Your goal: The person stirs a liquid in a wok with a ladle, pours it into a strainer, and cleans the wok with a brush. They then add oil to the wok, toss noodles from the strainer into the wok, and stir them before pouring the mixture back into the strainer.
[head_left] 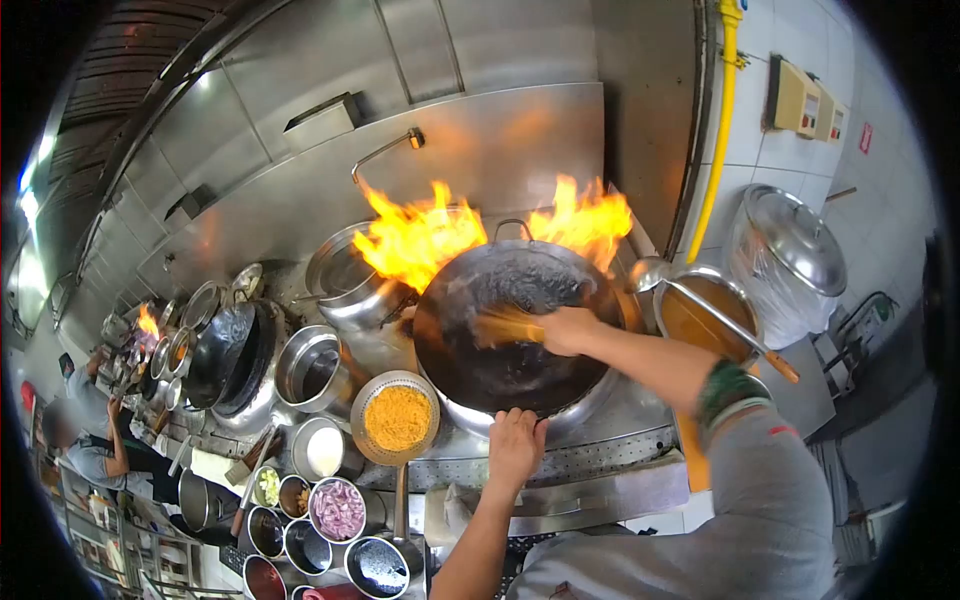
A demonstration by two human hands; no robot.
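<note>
A large dark wok sits on the burner in front of me, with some liquid or wet sheen inside. My right hand reaches in from the right, closed around a tan wok brush that motion blurs against the inner surface. At the near rim, my left hand is closed on the wok's edge, its fingers bent over the rim. Tall flames rise behind the wok on both sides. Left of my left hand, a perforated strainer holds orange-yellow crumbs.
A ladle lies across a pot of brown liquid at right. Metal pots stand at left, above containers of chopped onion and other ingredients. Farther left, another person works near a second flame.
</note>
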